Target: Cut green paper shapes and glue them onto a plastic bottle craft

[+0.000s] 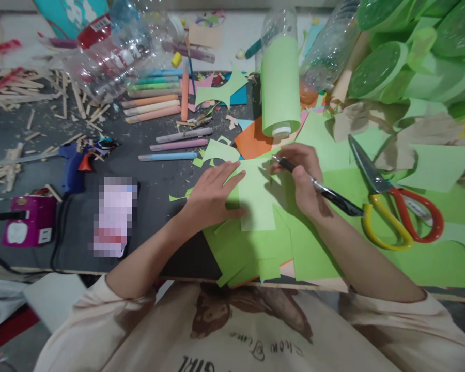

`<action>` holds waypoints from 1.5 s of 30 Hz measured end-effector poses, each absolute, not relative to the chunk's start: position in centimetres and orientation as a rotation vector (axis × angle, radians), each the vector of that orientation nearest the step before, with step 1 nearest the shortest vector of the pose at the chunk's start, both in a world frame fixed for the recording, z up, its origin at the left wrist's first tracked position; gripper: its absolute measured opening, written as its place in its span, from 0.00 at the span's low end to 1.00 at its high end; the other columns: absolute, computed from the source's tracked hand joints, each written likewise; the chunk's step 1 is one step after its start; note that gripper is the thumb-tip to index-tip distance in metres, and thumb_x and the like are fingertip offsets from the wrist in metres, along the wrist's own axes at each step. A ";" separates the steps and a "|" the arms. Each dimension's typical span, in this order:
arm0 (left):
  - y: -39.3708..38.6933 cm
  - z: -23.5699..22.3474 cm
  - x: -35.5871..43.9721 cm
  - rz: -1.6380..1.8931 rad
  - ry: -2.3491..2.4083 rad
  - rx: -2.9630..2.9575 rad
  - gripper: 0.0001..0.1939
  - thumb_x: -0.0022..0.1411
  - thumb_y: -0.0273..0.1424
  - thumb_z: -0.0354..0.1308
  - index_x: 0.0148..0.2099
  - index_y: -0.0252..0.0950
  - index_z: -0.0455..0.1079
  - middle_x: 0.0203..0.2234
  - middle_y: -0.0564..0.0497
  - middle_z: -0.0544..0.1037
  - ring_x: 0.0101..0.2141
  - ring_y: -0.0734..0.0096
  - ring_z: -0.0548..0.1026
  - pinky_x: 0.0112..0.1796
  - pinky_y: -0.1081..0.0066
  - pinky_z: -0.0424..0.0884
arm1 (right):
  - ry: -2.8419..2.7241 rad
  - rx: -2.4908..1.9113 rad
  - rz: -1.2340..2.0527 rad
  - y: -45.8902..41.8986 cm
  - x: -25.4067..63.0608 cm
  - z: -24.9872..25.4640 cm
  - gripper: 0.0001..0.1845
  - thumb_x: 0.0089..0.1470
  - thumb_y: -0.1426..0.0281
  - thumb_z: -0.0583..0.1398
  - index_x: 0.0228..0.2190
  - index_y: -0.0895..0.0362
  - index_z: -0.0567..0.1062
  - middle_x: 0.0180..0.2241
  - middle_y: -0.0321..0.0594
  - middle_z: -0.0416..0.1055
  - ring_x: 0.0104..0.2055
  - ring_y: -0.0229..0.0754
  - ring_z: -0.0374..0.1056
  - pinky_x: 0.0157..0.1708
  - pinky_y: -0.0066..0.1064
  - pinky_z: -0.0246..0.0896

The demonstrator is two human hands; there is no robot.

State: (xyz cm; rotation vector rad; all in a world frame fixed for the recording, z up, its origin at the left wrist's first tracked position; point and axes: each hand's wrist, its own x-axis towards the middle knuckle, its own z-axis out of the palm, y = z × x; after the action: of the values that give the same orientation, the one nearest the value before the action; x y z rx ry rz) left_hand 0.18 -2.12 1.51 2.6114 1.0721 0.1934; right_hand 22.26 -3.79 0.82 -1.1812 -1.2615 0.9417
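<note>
A small pale green paper piece (257,199) lies on brighter green sheets (321,243) in front of me. Fingers spread, my left hand (217,191) rests flat along its left edge. My right hand (304,178) grips a black pen (329,194), the tip close to the paper's upper right corner. Beyond the paper lies a plastic bottle (281,77) wrapped in light green paper, its white cap towards me. To the right of my right hand are scissors (380,188) with one yellow and one red handle, blades apart.
At left are a blue glue gun (73,163), a phone (114,217) with a blurred screen and a purple power adapter (31,219) with cables. Several markers (153,106), clear bottles (127,51) and wooden sticks (19,85) lie further back. Green-wrapped bottle parts (383,67) crowd the back right.
</note>
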 end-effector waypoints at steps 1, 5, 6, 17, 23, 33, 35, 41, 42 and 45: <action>-2.1 1.4 0.2 0.195 1.072 2.604 0.39 0.60 0.47 0.60 0.66 0.29 0.60 0.64 0.33 0.64 0.64 0.45 0.61 0.61 0.51 0.59 | -1.276 -1.160 0.954 -4.0 22.0 0.8 0.22 0.53 0.44 0.59 0.39 0.48 0.70 0.35 0.36 0.72 0.31 0.41 0.70 0.33 0.36 0.71; -2.0 1.4 0.3 0.165 1.067 2.581 0.43 0.60 0.50 0.59 0.68 0.27 0.56 0.64 0.33 0.64 0.65 0.45 0.61 0.62 0.52 0.57 | -1.246 -1.139 1.122 -4.4 21.1 0.6 0.20 0.55 0.48 0.60 0.33 0.52 0.70 0.25 0.33 0.68 0.24 0.37 0.65 0.24 0.30 0.63; -2.0 1.4 0.3 0.156 1.070 2.581 0.43 0.61 0.50 0.58 0.68 0.27 0.56 0.64 0.33 0.63 0.65 0.45 0.60 0.62 0.52 0.57 | -1.177 -1.159 1.114 -4.4 21.0 0.6 0.20 0.55 0.48 0.60 0.33 0.52 0.71 0.25 0.34 0.69 0.24 0.37 0.66 0.24 0.30 0.63; -2.0 1.5 0.2 0.149 1.072 2.593 0.43 0.62 0.52 0.56 0.68 0.27 0.56 0.65 0.33 0.62 0.65 0.43 0.60 0.62 0.51 0.57 | -0.993 -1.197 1.020 -3.9 21.9 0.3 0.23 0.58 0.45 0.54 0.44 0.47 0.69 0.51 0.42 0.67 0.52 0.45 0.71 0.46 0.40 0.73; -2.0 1.7 0.3 0.114 1.072 2.613 0.43 0.62 0.52 0.57 0.68 0.27 0.56 0.65 0.34 0.62 0.65 0.44 0.60 0.62 0.51 0.58 | -1.078 -1.269 0.998 -4.0 22.0 0.2 0.28 0.57 0.41 0.51 0.46 0.48 0.66 0.54 0.45 0.65 0.56 0.49 0.68 0.49 0.43 0.72; -2.0 1.8 0.4 0.071 1.091 2.598 0.43 0.61 0.51 0.58 0.69 0.28 0.56 0.66 0.35 0.61 0.65 0.45 0.59 0.62 0.51 0.56 | -1.156 -1.215 0.890 -4.5 21.6 -0.3 0.25 0.55 0.42 0.54 0.46 0.45 0.66 0.41 0.40 0.63 0.42 0.44 0.69 0.46 0.44 0.72; -2.0 1.8 0.4 0.070 1.093 2.597 0.43 0.61 0.51 0.58 0.69 0.29 0.56 0.66 0.36 0.61 0.65 0.45 0.59 0.63 0.52 0.56 | -1.142 -1.226 0.903 -4.5 21.6 -0.3 0.25 0.55 0.42 0.54 0.46 0.45 0.66 0.43 0.41 0.63 0.45 0.46 0.68 0.49 0.45 0.71; -2.1 1.7 0.4 0.062 1.100 2.588 0.44 0.61 0.53 0.57 0.69 0.29 0.55 0.67 0.37 0.60 0.66 0.45 0.59 0.63 0.52 0.55 | -1.074 -1.181 1.000 -4.3 21.6 0.1 0.26 0.54 0.42 0.56 0.47 0.44 0.68 0.49 0.41 0.65 0.50 0.46 0.68 0.51 0.45 0.70; -2.1 1.7 0.4 0.056 1.101 2.587 0.44 0.61 0.53 0.57 0.69 0.29 0.55 0.67 0.37 0.60 0.66 0.45 0.59 0.63 0.52 0.55 | -1.076 -1.174 0.996 -4.2 21.6 0.1 0.26 0.54 0.42 0.57 0.46 0.44 0.68 0.49 0.41 0.65 0.50 0.46 0.68 0.51 0.45 0.69; -2.0 1.7 0.4 0.045 1.104 2.587 0.44 0.61 0.52 0.57 0.69 0.29 0.54 0.66 0.36 0.60 0.66 0.45 0.58 0.63 0.51 0.55 | -1.083 -1.177 0.913 -4.0 21.6 0.1 0.26 0.53 0.42 0.57 0.44 0.45 0.70 0.45 0.40 0.68 0.45 0.45 0.69 0.49 0.43 0.69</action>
State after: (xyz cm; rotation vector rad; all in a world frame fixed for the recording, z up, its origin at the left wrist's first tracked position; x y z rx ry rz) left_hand 0.41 -2.05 1.74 2.5871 1.1040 0.0449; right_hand 21.62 -4.05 0.06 -1.1765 -1.0826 0.9129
